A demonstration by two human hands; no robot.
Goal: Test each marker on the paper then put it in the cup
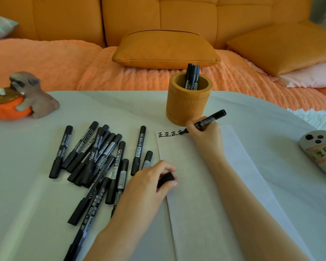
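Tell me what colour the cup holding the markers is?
The cup is yellowish orange, best seen in the head view.

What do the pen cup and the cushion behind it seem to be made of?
The pen cup looks like bamboo or wood: it has a thick wall, a matte tan surface and a fine woven-looking texture on its lower part. The cushion looks like leather or faux leather: it is smooth, with a faint sheen and a seam along its edge. Neither material is certain from this view.

From my head, the one wide camera looks forward and down, close over my desk (pixel 36 185), facing the sofa (pixel 158 19) beyond.
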